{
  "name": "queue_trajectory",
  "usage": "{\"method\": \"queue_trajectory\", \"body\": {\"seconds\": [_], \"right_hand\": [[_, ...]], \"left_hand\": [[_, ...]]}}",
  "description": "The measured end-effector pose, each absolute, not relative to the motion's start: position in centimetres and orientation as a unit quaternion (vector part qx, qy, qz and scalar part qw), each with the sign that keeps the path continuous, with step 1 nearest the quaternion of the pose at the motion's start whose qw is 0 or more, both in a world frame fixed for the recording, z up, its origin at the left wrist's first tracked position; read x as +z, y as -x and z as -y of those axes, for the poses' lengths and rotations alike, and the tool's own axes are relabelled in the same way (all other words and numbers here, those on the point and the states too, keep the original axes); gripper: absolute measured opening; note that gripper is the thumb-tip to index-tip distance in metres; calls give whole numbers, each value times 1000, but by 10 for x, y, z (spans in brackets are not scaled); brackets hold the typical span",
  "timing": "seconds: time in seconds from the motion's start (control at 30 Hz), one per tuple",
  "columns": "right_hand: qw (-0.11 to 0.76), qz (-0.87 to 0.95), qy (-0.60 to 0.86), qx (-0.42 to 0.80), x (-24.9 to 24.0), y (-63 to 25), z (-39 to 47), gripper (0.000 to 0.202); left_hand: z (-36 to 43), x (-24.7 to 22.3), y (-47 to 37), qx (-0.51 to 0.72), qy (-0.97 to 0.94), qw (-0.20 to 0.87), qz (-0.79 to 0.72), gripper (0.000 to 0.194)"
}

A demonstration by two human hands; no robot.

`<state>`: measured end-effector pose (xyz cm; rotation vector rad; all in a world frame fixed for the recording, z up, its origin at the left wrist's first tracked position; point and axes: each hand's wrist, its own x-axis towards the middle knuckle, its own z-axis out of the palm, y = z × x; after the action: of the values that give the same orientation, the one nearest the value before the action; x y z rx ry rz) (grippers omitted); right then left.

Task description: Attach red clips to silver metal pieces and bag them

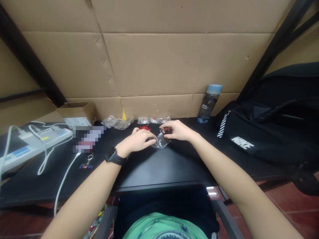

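In the head view, a small clear plastic bag (161,142) lies near the back middle of the black table. My left hand (139,140), with a dark watch on the wrist, has its thumb and fingers closed at the bag's left edge. Just above the bag, my right hand (178,130) pinches a small dark-and-red item (167,130), too small to make out its kind. A little heap of red strings (144,127) sits behind my left fingers. Several small clear packets (154,120) with red bits in them lie in a row along the back.
A water bottle (209,103) and a black Nike bag (249,132) stand at right. To the left are crumpled plastic bags (118,122), a cardboard box (79,113), a power strip (37,144) with white cables, a blurred-out phone-like object (88,138) and a keychain (86,165).
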<state>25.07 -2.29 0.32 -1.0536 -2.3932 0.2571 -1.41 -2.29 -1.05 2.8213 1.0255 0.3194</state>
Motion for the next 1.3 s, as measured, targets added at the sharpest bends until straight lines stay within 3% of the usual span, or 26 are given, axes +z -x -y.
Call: {"method": "queue_trajectory", "body": {"seconds": [0.13,0.37,0.6,0.97,1.3], "right_hand": [[205,893,385,108,8,-249,26,38],[126,896,411,111,0,-258,18,29],[72,893,432,99,-2,-263,16,31],[91,903,402,121,-2,-257,18,25],[133,886,408,173,-8,-250,15,34]], "left_hand": [[20,-18,13,95,-940,51,-324,34],[13,-30,15,57,-945,60,-316,46],[11,-31,16,43,-941,69,-328,46],[11,-31,16,38,-940,66,-332,46],[12,-30,16,40,-941,60,-330,47]]}}
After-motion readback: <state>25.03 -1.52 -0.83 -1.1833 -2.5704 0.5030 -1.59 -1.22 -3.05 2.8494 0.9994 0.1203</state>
